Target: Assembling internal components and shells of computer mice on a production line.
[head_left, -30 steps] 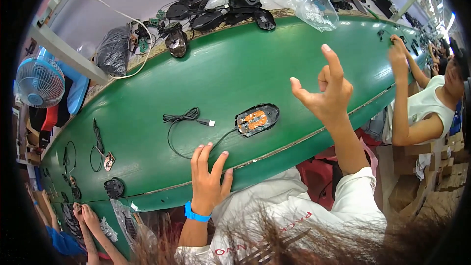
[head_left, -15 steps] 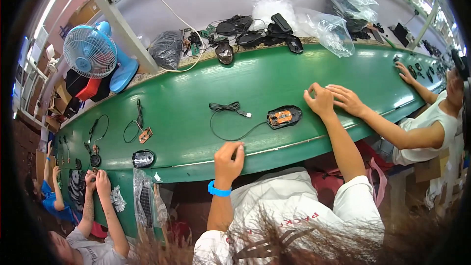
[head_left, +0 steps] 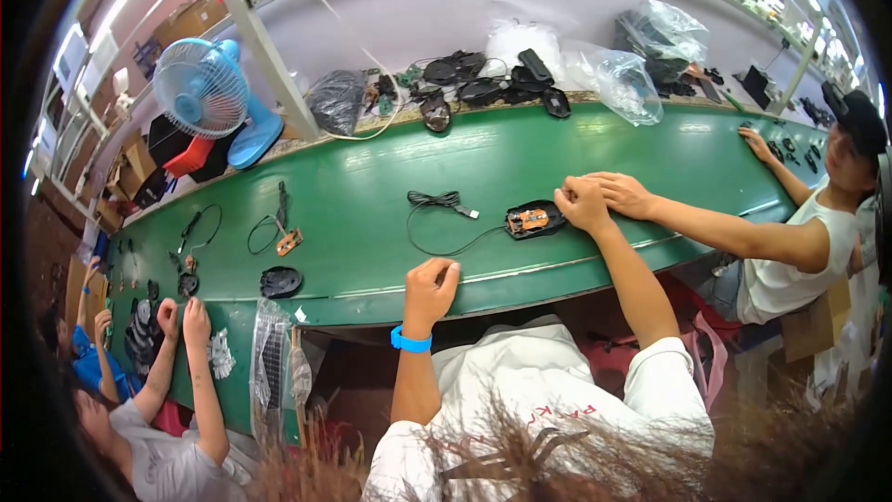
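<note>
Left hand (head_left: 432, 288) over the front edge of the green tabletop (head_left: 372, 172), folded into a loose fist, with a blue wristband (head_left: 410, 340) on the same arm. Right hand (head_left: 583, 204) farther right, above the tabletop, fingers bent; cannot tell from this angle whether grasping or free. Overlaps in view with a co-worker's hand (head_left: 623, 193), stretched in from the right end of the tabletop; cannot tell how firmly in contact.

Just beside the right hand, an opened mouse (head_left: 536, 220). Lies about midway between front and back edges, black shell around a bare orange circuit board (head_left: 526, 219). Reaches partly behind the bent fingers; cannot tell whether touching them. From the left end of the mouse, a thin black cable (head_left: 434, 197), curving left into a bundled coil and ending in a pale-tipped plug (head_left: 472, 214).

Toward the left end of the tabletop, near the front edge, a black shell piece (head_left: 281, 282); behind it, another orange board (head_left: 289, 242) with a dark cord. At the back edge, a brownish-black mouse shell (head_left: 435, 114), near piled black mice (head_left: 455, 67) and a clear plastic bag (head_left: 627, 90). Beyond, at left, a blue fan (head_left: 200, 90).
</note>
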Demonstrator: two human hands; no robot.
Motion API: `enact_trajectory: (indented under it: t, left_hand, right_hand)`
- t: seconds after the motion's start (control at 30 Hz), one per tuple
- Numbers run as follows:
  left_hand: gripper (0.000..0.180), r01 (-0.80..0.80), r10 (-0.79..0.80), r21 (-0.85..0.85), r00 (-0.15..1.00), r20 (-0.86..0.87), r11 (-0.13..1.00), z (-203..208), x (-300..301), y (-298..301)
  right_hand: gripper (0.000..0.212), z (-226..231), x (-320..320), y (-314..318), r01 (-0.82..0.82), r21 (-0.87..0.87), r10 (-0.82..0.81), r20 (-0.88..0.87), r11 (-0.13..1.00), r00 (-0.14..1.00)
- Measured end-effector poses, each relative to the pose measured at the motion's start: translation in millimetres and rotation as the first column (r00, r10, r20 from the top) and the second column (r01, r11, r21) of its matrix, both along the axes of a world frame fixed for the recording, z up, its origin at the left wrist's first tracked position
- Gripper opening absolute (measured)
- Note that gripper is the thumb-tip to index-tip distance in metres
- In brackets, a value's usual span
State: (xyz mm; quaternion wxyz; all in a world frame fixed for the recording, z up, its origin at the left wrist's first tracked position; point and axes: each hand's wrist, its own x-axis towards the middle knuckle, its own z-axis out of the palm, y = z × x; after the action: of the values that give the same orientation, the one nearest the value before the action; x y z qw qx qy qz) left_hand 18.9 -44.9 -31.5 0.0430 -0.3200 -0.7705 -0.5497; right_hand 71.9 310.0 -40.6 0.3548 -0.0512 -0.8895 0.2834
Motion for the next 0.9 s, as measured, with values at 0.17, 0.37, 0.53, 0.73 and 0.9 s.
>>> enact_trajectory:
  t: [0.17,0.37,0.53,0.73,0.9]
  left_hand:
    - [0.013,-0.025,0.024,-0.029,1.0,-0.015,0.999,1.3,2.8,-9.1]
    - [0.008,-0.118,0.118,0.005,0.991,-0.059,0.993,-3.1,20.4,-5.5]
    - [0.008,-0.156,0.153,-0.066,0.987,-0.05,0.986,-4.6,21.0,-13.5]
    - [0.035,-0.337,0.298,-0.175,0.93,-0.214,0.925,34.0,-23.1,-95.0]
    - [0.079,-0.598,0.523,-0.576,0.791,-0.317,0.557,39.4,-79.1,-217.9]
  right_hand:
    - [0.027,1.0,-4.9,-7.7,-0.025,0.083,0.033,-0.093,0.996,0.995]
    - [0.029,6.2,1.3,-14.4,-0.085,0.099,0.095,-0.102,0.991,0.99]
    - [0.034,19.5,-0.8,-60.6,-0.287,0.333,0.352,-0.152,0.898,0.924]
    - [0.039,31.9,18.2,-146.0,-0.89,0.379,0.943,0.108,0.253,0.314]
    - [0.035,17.0,27.4,-154.5,-0.945,0.3,0.977,0.126,0.126,0.171]
